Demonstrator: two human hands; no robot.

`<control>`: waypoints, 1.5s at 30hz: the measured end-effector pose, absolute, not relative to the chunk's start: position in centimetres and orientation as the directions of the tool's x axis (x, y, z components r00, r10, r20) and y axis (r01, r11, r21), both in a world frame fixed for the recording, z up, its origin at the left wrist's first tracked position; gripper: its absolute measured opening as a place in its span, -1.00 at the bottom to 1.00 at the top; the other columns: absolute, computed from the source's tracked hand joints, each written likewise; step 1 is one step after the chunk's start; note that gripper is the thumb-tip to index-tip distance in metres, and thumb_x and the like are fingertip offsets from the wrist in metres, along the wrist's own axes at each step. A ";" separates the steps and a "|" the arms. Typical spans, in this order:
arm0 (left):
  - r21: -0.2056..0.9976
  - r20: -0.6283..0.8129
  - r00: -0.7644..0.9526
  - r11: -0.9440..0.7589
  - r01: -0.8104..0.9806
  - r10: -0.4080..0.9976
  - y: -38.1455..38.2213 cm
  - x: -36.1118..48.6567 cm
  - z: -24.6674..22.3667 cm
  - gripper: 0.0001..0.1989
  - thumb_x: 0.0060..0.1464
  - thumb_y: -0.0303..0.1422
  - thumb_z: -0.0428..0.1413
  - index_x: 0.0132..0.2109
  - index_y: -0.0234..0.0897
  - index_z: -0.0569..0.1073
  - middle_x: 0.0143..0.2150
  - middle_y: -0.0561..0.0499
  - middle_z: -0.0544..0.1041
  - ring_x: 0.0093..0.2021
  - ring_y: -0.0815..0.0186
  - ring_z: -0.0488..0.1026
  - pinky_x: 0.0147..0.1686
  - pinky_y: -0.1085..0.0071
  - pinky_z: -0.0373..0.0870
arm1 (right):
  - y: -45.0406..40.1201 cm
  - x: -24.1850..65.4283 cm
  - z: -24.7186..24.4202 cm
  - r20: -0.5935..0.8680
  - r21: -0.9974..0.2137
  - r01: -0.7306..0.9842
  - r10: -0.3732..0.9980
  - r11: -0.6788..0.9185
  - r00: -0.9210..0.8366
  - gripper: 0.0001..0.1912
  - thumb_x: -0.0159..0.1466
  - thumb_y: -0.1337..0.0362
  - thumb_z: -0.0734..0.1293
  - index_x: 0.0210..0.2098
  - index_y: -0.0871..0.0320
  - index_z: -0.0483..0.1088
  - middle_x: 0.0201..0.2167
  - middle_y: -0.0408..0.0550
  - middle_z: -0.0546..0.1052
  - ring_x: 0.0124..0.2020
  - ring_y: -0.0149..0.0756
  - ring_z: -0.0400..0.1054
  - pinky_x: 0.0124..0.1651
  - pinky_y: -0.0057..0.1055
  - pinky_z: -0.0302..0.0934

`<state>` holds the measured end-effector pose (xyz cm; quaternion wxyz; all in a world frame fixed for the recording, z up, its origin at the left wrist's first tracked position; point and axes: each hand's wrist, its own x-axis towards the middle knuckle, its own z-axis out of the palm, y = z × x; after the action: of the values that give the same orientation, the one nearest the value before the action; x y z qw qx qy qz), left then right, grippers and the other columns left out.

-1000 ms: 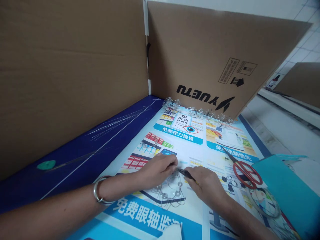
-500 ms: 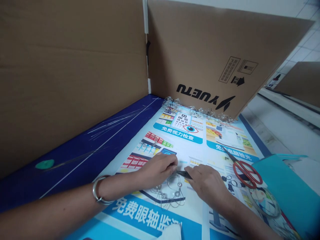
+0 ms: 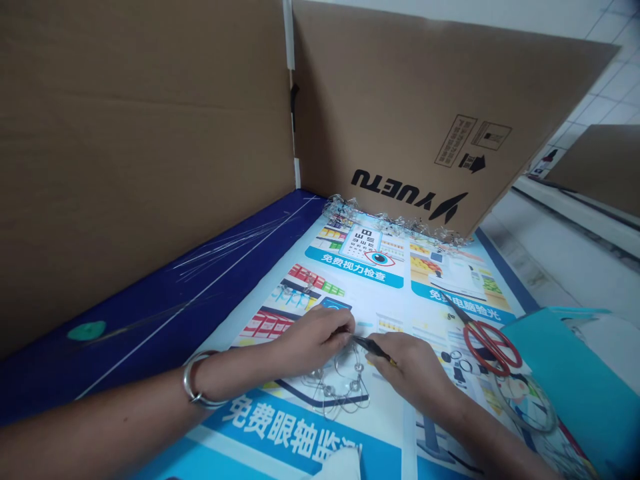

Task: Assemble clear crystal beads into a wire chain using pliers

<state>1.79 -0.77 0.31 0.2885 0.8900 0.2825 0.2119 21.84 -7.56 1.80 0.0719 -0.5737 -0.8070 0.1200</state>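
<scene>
My left hand (image 3: pixel 320 337), with a silver bangle (image 3: pixel 193 383) on its wrist, is closed in a pinch on one end of a beaded wire loop (image 3: pixel 327 390). Clear round beads and thin wire ends of that loop hang below the fingers onto the printed sheet. In my right hand (image 3: pixel 410 367) is a small pair of pliers (image 3: pixel 370 345) with dark jaws and a bit of yellow on the handle. The jaws point left, their tip right by my left fingertips. What lies between the jaws is too small to make out.
Red-handled scissors (image 3: pixel 493 347) lie at right, near a coil of clear line (image 3: pixel 525 403) and a teal folder (image 3: pixel 565 373). A row of wire pieces (image 3: pixel 395 223) lines the foot of the cardboard wall (image 3: pixel 400 100). Loose strands and a green lump (image 3: pixel 87 331) are at left.
The pliers have turned in my right hand: their jaws tilt differently and more of the handle shows. My left hand stays in place on the beaded wire loop.
</scene>
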 end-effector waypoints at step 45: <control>0.807 0.218 0.777 -0.557 0.196 0.590 -0.1 1.2 1.0 -0.84 0.12 -0.42 -0.06 -0.42 -0.32 0.30 -0.40 0.05 0.36 -0.35 0.43 0.29 -0.31 0.49 0.21 | -8.5 23.1 2.3 0.105 -0.531 0.829 0.984 0.175 -0.141 -0.68 0.17 0.10 0.23 -0.12 0.08 0.33 -0.19 -0.08 0.45 -0.20 -0.29 0.32 -0.16 -0.40 0.18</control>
<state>1.15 -0.11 0.99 0.4099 0.8488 0.2316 0.2404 23.05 -8.53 2.30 0.2201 -0.6174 -0.7342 0.1768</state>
